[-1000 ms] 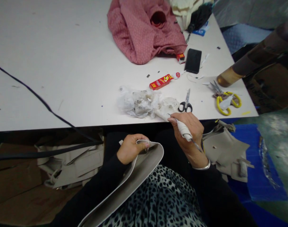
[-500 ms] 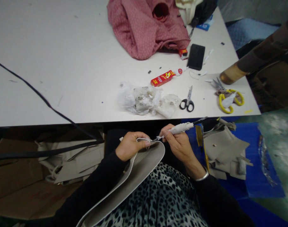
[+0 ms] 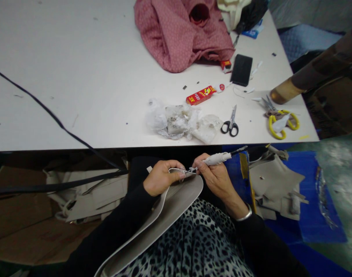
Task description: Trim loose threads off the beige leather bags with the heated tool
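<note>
Both arms in plain black long sleeves, left sleeve (image 3: pixel 118 225) and right sleeve (image 3: pixel 267 238) alike, matte, fabric too dark to show much seam or fold, cuffs reaching about the wrist; left hand (image 3: pixel 158 179) and right hand (image 3: pixel 213 177) bare, smooth rounded silver-coloured bangle (image 3: pixel 245 214) on right wrist just beyond the cuff. Torso has leopard-print garment (image 3: pixel 190 240), black spots, some ring-shaped, on pale grey to bluish-grey ground, soft cloth gathered into vertical folds around the middle. Dark legwear (image 3: pixel 138 173), black or nearly so, details lost in shadow.
</note>
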A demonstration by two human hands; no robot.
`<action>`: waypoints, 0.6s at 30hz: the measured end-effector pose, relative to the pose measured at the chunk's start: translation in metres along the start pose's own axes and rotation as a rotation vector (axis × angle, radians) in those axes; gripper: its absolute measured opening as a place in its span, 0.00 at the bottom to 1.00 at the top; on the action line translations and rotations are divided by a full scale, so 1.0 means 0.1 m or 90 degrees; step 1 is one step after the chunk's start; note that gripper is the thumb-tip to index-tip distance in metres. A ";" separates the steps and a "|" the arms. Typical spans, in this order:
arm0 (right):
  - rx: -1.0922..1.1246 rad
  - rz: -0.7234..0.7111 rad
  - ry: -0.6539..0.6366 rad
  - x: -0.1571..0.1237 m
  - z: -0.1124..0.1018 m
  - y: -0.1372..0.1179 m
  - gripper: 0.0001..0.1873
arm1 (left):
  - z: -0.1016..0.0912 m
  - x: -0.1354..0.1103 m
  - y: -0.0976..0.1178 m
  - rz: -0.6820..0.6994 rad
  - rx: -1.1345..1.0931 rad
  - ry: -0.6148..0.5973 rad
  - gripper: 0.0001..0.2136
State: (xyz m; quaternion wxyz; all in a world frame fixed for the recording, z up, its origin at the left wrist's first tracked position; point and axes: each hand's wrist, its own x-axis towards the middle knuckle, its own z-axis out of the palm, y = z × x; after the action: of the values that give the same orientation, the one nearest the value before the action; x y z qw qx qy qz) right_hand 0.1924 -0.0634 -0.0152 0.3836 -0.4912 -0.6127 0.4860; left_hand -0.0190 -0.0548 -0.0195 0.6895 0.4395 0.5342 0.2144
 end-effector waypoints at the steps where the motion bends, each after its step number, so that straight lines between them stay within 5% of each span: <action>1: -0.006 -0.004 -0.001 0.01 0.00 -0.01 0.16 | 0.01 0.00 0.01 0.006 0.005 -0.003 0.12; 9: -0.024 -0.020 0.007 0.07 0.08 -0.03 0.20 | 0.04 0.00 0.04 0.048 0.074 -0.002 0.08; 15: 0.013 -0.103 -0.059 -0.19 -0.07 0.03 0.13 | 0.08 -0.01 0.04 0.060 0.054 -0.040 0.09; 18: 0.044 -0.134 0.014 -0.35 -0.14 0.05 0.12 | 0.08 -0.02 0.02 0.048 0.060 -0.034 0.09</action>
State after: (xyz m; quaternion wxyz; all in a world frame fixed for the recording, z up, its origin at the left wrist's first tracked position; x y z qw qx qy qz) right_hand 0.2145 -0.0942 -0.0168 0.4560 -0.4162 -0.6394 0.4583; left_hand -0.0117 -0.0587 -0.0162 0.6734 0.4969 0.5083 0.2032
